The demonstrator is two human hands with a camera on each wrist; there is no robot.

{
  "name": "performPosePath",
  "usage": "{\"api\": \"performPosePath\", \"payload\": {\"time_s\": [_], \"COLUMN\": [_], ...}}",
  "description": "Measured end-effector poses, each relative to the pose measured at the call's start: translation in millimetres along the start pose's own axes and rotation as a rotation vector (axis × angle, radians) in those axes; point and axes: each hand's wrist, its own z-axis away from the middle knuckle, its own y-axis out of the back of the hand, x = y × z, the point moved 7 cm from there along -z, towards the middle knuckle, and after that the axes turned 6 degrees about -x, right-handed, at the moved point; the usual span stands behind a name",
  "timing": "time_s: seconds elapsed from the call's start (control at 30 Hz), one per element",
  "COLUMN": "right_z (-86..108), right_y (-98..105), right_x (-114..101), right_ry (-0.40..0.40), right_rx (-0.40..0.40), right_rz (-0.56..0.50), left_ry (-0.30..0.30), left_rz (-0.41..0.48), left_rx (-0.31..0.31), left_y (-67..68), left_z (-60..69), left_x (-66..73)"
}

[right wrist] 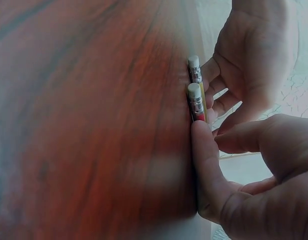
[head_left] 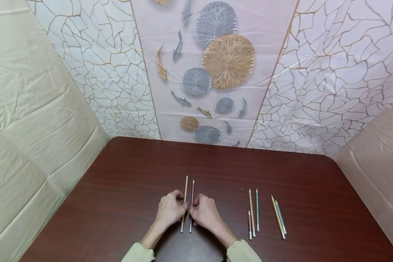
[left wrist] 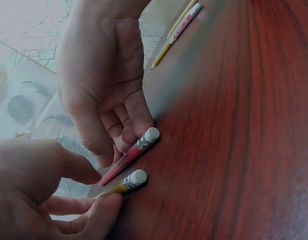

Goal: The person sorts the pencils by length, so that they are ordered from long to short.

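Note:
Two pencils with white erasers lie side by side on the table, erasers toward the person. My left hand [head_left: 172, 208] holds the yellow pencil [head_left: 186, 185] between thumb and fingers; in the left wrist view its fingers [left wrist: 105, 212] meet the shaft just behind the metal band. Close by on the right, my right hand [head_left: 205, 213] pinches the red pencil [head_left: 193, 189], which has a sharpened tip. The yellow one reaches slightly farther back and shows no clear point. A narrow gap separates the two shafts, and both erasers sit nearly level.
Right of the hands lie a short red pencil [head_left: 249, 223], a longer tan pencil [head_left: 251, 211] and a green pencil [head_left: 257, 211]. Farther right, a yellow pencil [head_left: 277, 214] and a blue-grey pencil [head_left: 280, 216] lie close together. A patterned cloth [head_left: 199, 109] hangs behind the dark table [head_left: 134, 163].

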Motion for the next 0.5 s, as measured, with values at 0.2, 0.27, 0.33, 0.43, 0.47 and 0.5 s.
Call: {"api": "performPosePath", "payload": {"time_s": [0.2, 0.27, 0.33, 0.43, 0.47, 0.5], "right_z": [2.6, 3.2, 3.9, 5.4, 6.2, 7.2], "right_y": [0.2, 0.2, -0.1, 0.5, 0.8, 1.4], "right_x": [0.0, 0.1, 0.3, 1.1, 1.1, 0.8], "right_ry": [0.021, 0.023, 0.017, 0.013, 0.013, 0.015], "right_rx": [-0.021, -0.026, -0.033, -0.038, -0.039, -0.039], "right_rz": [-0.025, -0.032, -0.043, -0.052, -0.056, -0.06], "left_ry": [-0.013, -0.015, -0.013, -0.014, -0.015, -0.016], "left_rz": [0.002, 0.007, 0.012, 0.014, 0.014, 0.01], "left_rx": [0.017, 0.022, 0.025, 0.032, 0.036, 0.041], "left_y": [-0.6, -0.5, -0.2, 0.9, 1.4, 1.7], "left_z": [1.3, 1.9, 2.8, 4.1, 4.5, 4.9], "left_x": [-1.6, -2.1, -2.5, -2.5, -2.3, -2.3]}}
